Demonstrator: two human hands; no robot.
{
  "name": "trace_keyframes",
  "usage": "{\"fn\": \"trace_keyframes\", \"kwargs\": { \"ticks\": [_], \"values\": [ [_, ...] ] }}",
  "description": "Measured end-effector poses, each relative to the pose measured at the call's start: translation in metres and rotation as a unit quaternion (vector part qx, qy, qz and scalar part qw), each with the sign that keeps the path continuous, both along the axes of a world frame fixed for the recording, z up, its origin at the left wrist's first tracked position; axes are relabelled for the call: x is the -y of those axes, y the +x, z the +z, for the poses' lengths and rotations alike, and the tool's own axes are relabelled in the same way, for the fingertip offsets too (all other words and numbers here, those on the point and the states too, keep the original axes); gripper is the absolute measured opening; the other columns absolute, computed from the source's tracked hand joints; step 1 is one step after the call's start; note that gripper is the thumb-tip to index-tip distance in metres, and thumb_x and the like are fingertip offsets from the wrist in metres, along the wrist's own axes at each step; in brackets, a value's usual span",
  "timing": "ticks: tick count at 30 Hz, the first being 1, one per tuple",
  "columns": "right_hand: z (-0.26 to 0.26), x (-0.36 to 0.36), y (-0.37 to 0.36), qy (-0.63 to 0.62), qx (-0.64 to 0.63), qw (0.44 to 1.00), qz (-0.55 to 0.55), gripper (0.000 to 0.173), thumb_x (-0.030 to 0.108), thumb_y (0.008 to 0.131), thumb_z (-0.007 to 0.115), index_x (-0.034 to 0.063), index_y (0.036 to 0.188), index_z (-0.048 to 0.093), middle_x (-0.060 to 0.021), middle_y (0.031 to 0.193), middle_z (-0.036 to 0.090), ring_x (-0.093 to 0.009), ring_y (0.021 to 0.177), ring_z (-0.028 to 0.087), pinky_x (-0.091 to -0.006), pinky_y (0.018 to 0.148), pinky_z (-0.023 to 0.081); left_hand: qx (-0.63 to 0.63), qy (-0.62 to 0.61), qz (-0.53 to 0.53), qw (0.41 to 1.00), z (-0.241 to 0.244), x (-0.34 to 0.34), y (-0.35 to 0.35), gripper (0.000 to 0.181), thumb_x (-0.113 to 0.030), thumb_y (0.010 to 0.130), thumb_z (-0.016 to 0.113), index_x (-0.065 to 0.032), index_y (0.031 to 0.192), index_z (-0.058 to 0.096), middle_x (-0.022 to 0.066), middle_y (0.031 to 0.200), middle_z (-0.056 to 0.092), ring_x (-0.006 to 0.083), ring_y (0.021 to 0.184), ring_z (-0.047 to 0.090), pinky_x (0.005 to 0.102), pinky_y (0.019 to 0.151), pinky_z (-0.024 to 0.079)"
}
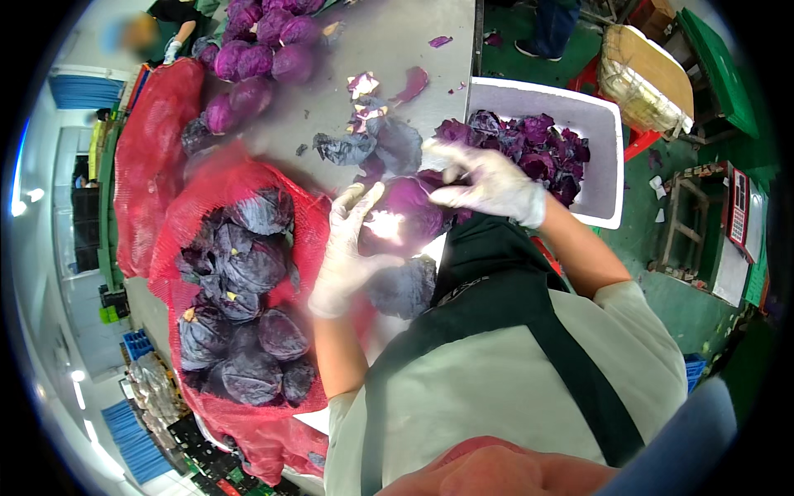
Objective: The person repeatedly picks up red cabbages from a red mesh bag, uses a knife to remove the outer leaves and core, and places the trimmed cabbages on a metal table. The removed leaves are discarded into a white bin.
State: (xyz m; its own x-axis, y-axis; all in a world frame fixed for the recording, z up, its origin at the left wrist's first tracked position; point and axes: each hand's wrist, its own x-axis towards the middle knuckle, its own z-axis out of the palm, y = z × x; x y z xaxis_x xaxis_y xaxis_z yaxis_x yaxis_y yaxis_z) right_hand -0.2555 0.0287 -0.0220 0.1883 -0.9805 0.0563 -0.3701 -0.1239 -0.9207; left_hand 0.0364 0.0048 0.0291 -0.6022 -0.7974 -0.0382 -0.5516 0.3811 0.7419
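A glossy red cabbage [406, 214] lies before me at the metal table's near edge. My left hand [347, 251], in a whitish glove, cups its left side with fingers spread around it. At its upper right is my right hand [490, 180], gloved too, thumb and fingers curved by the cabbage and some dark outer leaves; whether it grips a leaf is unclear. Loose leaves [397, 146] and cut pale stem pieces [363, 85] lie just beyond. A dull, dark cabbage [403, 288] rests near my apron, below the glossy one.
An open red mesh sack [304, 217] of dark cabbages stands left, another red sack [158, 155] behind it. Glossy cabbages [254, 61] are piled on the metal table [347, 49]. A white foam box [602, 155] of leaves is at right. A co-worker's gloved hand [172, 51] shows at upper left.
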Motion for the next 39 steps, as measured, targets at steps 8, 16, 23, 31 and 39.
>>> {"fn": "trace_keyframes", "kwargs": {
  "ticks": [8,16,23,31,39],
  "values": [
    [-0.009,-0.016,0.064,-0.154,-0.073,0.981,-0.090,0.030,0.033,0.094,0.057,0.0033,0.096,0.060,-0.0155,0.085,0.066,-0.035,0.080,0.067,-0.0442,0.070,0.054,0.044,-0.021,0.133,0.990,0.005,-0.038,0.000,0.129,-0.041,0.061,0.094,0.0012,0.158,0.020,0.0247,0.160,0.028,0.0386,0.151,0.023,0.0445,0.123,0.023],
    [-0.028,-0.004,0.013,-0.006,0.037,0.989,-0.140,0.017,0.018,0.091,0.062,0.0050,0.085,0.072,-0.0117,0.073,0.071,-0.022,0.067,0.072,-0.0374,0.067,0.057,-0.177,0.116,0.216,0.953,-0.001,-0.032,-0.009,0.094,-0.020,0.079,0.082,0.0004,0.155,0.031,0.0153,0.153,0.040,0.0258,0.139,0.041,0.0382,0.117,0.032],
    [-0.054,0.011,-0.099,-0.113,-0.358,0.871,-0.316,0.036,0.021,0.093,0.064,0.0109,0.128,0.066,-0.0163,0.107,0.070,-0.038,0.089,0.069,-0.0439,0.076,0.057,-0.292,0.240,0.238,0.895,0.008,-0.037,-0.005,0.107,-0.034,0.069,0.089,-0.0021,0.155,0.033,0.0122,0.154,0.040,0.0266,0.143,0.039,0.0397,0.120,0.029],
    [-0.023,-0.022,0.027,-0.048,0.089,0.995,0.007,0.064,-0.005,0.085,0.055,0.0114,0.147,0.050,-0.0114,0.143,0.058,-0.023,0.120,0.063,-0.0331,0.102,0.050,-0.068,-0.054,0.148,0.985,-0.016,-0.031,-0.021,0.122,-0.021,0.058,0.093,0.0022,0.156,0.024,0.0206,0.158,0.032,0.0321,0.148,0.031,0.0417,0.123,0.025],
    [0.011,-0.022,0.044,-0.109,-0.202,0.973,0.039,0.086,0.006,0.084,0.058,0.0144,0.160,0.020,-0.0200,0.130,0.061,-0.035,0.088,0.071,-0.0430,0.073,0.060,-0.013,-0.079,0.176,0.981,-0.011,-0.032,-0.042,0.122,-0.032,0.059,0.096,0.0017,0.155,0.027,0.0233,0.151,0.038,0.0369,0.142,0.038,0.0445,0.119,0.031]
  ]
}}
